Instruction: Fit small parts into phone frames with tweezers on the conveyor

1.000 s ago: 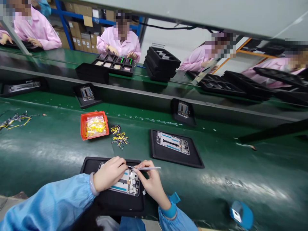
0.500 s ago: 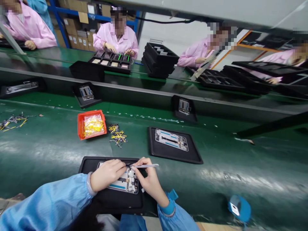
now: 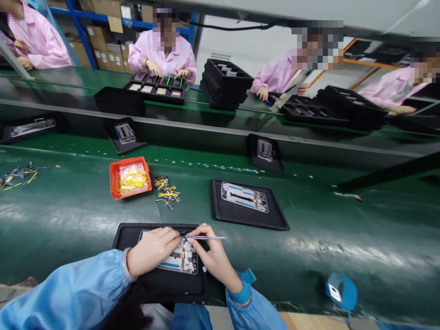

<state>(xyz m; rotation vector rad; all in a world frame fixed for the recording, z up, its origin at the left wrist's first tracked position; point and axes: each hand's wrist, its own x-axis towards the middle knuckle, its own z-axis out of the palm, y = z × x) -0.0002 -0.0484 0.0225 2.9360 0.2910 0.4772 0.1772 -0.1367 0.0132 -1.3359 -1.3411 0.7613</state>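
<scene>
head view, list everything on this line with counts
phone frame under the hands: 1, silver and blue, on a black tray
other phone frames: 4, silver, on black trays, one nearby, three on the far ledge
orange tray: 1, orange, holding a clear bag of yellow parts
loose yellow parts: 2 heaps, yellow, on the green belt
stacked black trays: several, black, far bench
co-workers: 4, pink coats, across the line
tweezers: 1, silver, in the right hand
left hand: 1, bare, on the phone frame
right hand: 1, bare, by the phone frame
sleeves: 2, blue, on the arms
</scene>
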